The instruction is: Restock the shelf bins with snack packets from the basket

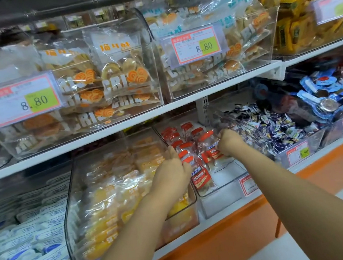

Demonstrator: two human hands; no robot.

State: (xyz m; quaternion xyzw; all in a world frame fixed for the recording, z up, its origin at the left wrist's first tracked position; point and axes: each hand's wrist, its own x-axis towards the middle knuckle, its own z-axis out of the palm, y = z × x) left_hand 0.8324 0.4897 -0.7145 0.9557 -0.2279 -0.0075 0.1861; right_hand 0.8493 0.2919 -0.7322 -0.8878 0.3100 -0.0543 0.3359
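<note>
A clear shelf bin [223, 185] on the lower shelf holds several red-and-white snack packets [200, 175]. Both my hands reach into it. My left hand [170, 174] lies at the left side of the packets, fingers fairly straight against them. My right hand [229, 141] has its fingers curled round a packet [209, 146] near the bin's right wall. The basket is out of view.
A bin of yellow packets [120, 193] stands to the left, and blue-white packs [22, 241] lie further left. Dark blue candies [277, 129] fill the bin on the right. The upper shelf [184, 102] carries bins of biscuit bags with 8.80 price tags. An orange base [236, 227] edges the floor.
</note>
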